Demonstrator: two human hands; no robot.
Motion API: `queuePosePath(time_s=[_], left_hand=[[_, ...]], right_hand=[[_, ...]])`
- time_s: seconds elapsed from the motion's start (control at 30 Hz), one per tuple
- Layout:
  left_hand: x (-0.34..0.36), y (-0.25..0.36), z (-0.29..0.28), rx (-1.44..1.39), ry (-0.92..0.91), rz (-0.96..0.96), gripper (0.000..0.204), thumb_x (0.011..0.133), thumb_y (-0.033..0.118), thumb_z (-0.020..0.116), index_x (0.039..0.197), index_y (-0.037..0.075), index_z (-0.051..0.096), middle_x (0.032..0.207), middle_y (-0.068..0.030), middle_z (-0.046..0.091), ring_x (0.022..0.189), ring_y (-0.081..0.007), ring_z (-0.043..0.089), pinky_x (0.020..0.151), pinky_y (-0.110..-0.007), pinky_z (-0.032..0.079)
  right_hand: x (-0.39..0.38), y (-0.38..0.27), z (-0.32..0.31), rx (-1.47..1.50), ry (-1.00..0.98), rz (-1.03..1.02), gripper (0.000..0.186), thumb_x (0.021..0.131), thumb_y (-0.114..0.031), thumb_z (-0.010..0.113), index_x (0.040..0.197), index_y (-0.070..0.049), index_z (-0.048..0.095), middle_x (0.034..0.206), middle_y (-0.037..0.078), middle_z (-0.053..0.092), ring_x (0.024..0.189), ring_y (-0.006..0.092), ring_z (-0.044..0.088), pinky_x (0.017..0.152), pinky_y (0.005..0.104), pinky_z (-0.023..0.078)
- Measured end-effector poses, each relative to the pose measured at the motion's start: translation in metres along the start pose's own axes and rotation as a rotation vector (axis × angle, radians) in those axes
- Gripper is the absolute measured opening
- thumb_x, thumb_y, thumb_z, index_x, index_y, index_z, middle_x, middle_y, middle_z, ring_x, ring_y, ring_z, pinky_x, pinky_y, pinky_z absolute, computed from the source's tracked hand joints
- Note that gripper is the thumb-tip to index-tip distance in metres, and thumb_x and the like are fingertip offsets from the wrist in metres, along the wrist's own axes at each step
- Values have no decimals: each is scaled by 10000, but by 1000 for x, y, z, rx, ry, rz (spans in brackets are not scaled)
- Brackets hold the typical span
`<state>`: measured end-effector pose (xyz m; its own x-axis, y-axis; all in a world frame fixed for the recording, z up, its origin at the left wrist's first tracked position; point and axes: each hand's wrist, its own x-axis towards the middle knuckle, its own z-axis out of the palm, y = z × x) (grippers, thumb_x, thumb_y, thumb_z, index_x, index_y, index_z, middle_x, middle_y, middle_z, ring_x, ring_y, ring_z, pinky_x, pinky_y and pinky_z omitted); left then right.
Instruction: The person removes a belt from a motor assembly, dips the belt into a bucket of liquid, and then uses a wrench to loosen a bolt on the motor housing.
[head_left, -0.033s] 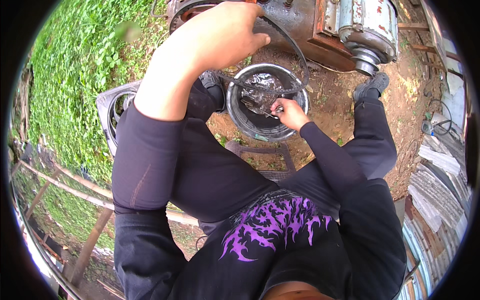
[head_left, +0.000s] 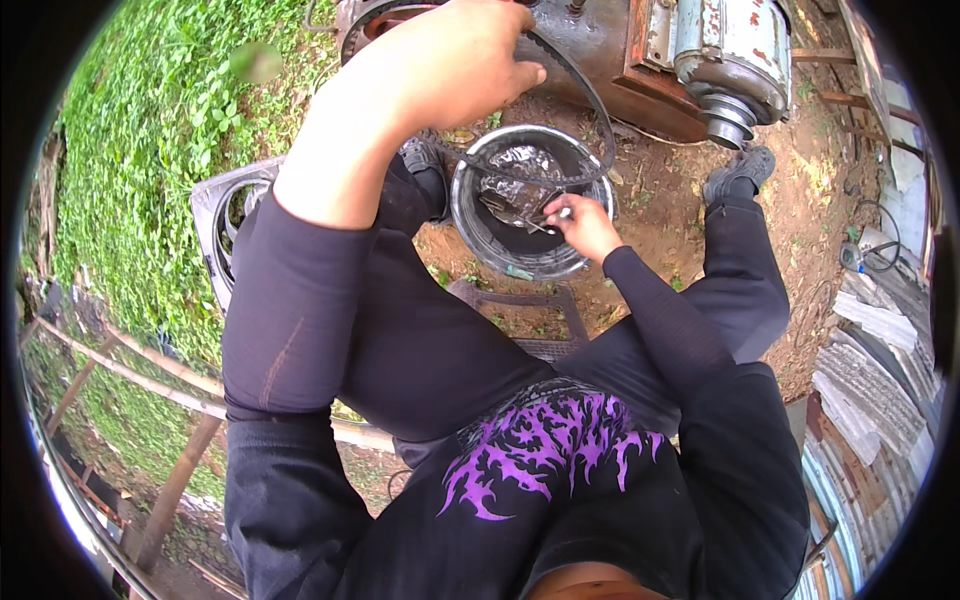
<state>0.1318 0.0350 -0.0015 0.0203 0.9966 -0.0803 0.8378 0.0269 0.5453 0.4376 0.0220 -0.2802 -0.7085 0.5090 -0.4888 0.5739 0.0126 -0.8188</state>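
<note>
My right hand (head_left: 582, 226) is closed on a small silvery metal tool (head_left: 566, 213) over the near right side of a dark round bucket (head_left: 470, 225). I cannot make out the tool's exact kind. Shiny dark liquid and metal pieces (head_left: 512, 208) lie inside the bucket. My left hand (head_left: 465, 65) reaches across a black ribbed drive belt (head_left: 600, 105) at the top, its thumb stretched away from the index finger. The other fingers are hidden behind the hand. The belt's loop hangs over the bucket's far rim.
Beyond the bucket stands a rusty brown tank (head_left: 580, 55), with a worn pale motor (head_left: 733, 55) carrying a stepped pulley (head_left: 729, 122). A grey fan-like frame (head_left: 213, 205) is by my left leg. Corrugated sheets (head_left: 875, 380) are stacked at right; bamboo rails (head_left: 150, 365) stand at left.
My right hand has shifted very slightly, with the tool still in it. My left hand and the belt hold nearly the same place.
</note>
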Motion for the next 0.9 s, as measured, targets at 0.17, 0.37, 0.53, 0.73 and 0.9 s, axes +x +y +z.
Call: queuePosePath(time_s=[0.17,0.37,0.53,0.73,0.9], left_hand=[[-10,42,-18,16,-123,-104,384,903,268,690,1103,-59,668,991,-267,703,977,-392,682,866,-463,536],[-5,35,32,221,-354,-142,293,922,282,677,965,2,747,863,-214,723,849,-331,722,798,-427,552],[-14,26,70,194,-615,-160,403,891,280,688,1101,-64,700,997,-257,723,997,-394,700,851,-482,547],[-13,57,131,-1008,-398,-452,434,951,246,722,1214,-72,588,1124,-172,718,1031,-223,709,810,-337,588],[9,64,141,-1160,-98,-555,155,1017,137,608,1087,0,612,1073,-145,716,1006,-242,717,875,-351,584]], right_hand=[[-22,-3,-7,413,255,196,200,1019,-97,617,1140,62,630,1029,143,733,891,204,751,754,280,594],[-60,-23,-24,803,474,213,209,1044,-91,552,1136,91,598,1016,182,722,835,239,747,683,301,625],[-92,-55,-61,1288,578,154,208,1036,-116,561,1168,44,581,1061,182,697,959,283,718,847,409,607],[-95,-84,-62,1609,613,42,257,1025,-133,584,1233,19,588,1149,160,686,1060,246,690,936,377,581],[-102,-102,-72,1333,558,29,333,971,-80,639,1274,45,584,1062,130,723,935,229,727,814,328,603]])
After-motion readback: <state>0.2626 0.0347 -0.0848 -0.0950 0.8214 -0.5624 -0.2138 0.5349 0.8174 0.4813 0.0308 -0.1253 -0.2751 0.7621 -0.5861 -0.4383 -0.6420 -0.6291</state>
